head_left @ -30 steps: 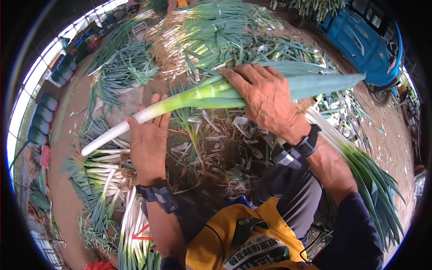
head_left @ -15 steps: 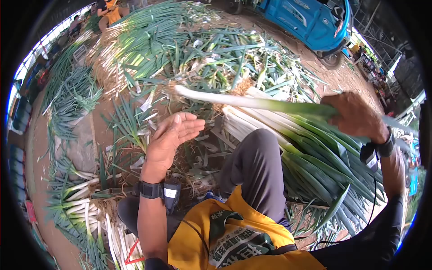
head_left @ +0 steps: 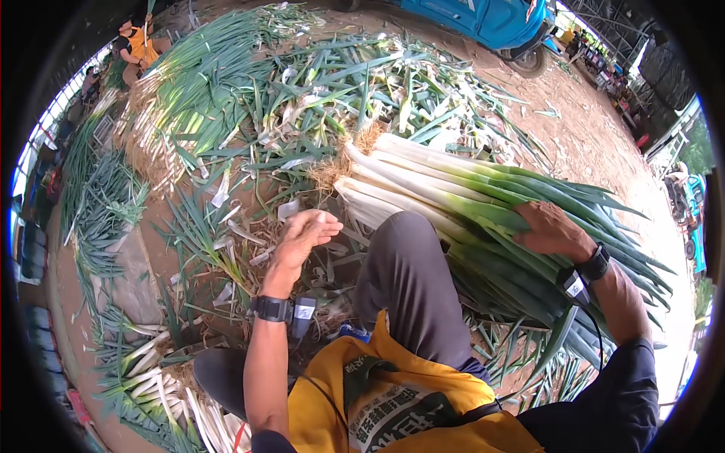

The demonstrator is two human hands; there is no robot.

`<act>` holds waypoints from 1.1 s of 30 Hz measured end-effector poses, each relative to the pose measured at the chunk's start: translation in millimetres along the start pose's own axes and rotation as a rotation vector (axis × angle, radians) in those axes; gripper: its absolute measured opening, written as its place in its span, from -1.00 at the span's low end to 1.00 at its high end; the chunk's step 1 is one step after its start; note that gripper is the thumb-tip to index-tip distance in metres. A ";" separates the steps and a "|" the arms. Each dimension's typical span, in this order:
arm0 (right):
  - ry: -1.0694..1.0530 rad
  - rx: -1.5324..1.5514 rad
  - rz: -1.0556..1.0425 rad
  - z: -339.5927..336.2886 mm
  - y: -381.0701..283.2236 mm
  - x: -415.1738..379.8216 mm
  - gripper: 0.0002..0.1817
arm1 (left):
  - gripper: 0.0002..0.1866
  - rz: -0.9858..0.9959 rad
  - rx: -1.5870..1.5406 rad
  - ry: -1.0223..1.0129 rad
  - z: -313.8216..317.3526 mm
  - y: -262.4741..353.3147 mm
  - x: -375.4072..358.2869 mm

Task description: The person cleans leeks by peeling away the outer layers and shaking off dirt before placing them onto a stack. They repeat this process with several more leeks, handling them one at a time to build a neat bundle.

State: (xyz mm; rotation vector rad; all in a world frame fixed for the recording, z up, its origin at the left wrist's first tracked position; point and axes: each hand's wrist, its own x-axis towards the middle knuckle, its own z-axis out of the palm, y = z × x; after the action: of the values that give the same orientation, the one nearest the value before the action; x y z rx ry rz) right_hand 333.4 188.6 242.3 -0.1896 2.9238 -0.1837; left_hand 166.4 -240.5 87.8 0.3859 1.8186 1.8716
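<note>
Large leeks with white stalks and green leaves lie in a pile point(head_left: 430, 192) beside my raised knee, their roots pointing left. My right hand point(head_left: 555, 230) rests on the green part of a leek at the top of this pile, its fingers bent around the leaves; the fingertips are partly hidden. My left hand point(head_left: 306, 232) is held up left of the knee, near the root ends, with nothing in it. Its fingers are stretched and lie side by side, the thumb near them.
Loose leaves and trimmings point(head_left: 423, 83) cover the ground ahead. Thinner leeks point(head_left: 204, 83) form a heap at the upper left, near a person in orange point(head_left: 140, 45). More leeks point(head_left: 155, 385) lie at the lower left. A blue vehicle point(head_left: 483, 23) stands at the top.
The leek that my right hand held up above the pile now lies on it. My right hand has come down and left with it. The view has shifted slightly.
</note>
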 end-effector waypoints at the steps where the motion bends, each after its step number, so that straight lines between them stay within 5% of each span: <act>1: -0.052 -0.039 0.050 2.3 -6.4 6.5 -0.46 | -0.60 0.015 0.090 -0.009 3.1 -4.4 8.6; 4: -0.213 -0.166 0.197 6.3 -27.9 26.6 -0.47 | -0.60 0.171 0.282 -0.014 12.3 -18.9 35.6; 9: -0.224 -0.125 0.082 -8.7 -2.6 42.6 -0.47 | -0.65 0.213 0.671 -0.024 28.0 -24.3 74.2; 11: -0.182 -0.132 0.013 -14.7 11.1 46.0 -0.46 | -0.65 0.242 0.646 -0.023 39.7 -25.4 85.7; 18: -0.221 -0.348 0.306 13.3 -46.6 30.5 -0.34 | -0.69 0.339 0.643 0.083 64.3 -41.7 115.4; 21: 0.103 -0.292 0.080 38.7 -62.4 5.8 -0.24 | -0.69 0.354 0.677 0.122 70.9 -38.5 114.5; 24: 0.034 -0.204 0.100 30.3 -62.5 3.8 -0.11 | -0.68 0.394 0.722 0.116 71.7 -35.1 112.3; 33: -0.193 0.061 0.178 25.2 -23.8 43.8 -0.23 | -0.60 0.326 0.713 0.106 72.3 -36.0 111.9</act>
State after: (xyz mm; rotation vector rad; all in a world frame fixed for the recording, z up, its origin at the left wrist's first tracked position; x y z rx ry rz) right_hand 298.9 156.3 212.5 0.0596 2.7208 -0.2137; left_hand 116.5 -120.3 41.8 0.8830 2.5942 1.3782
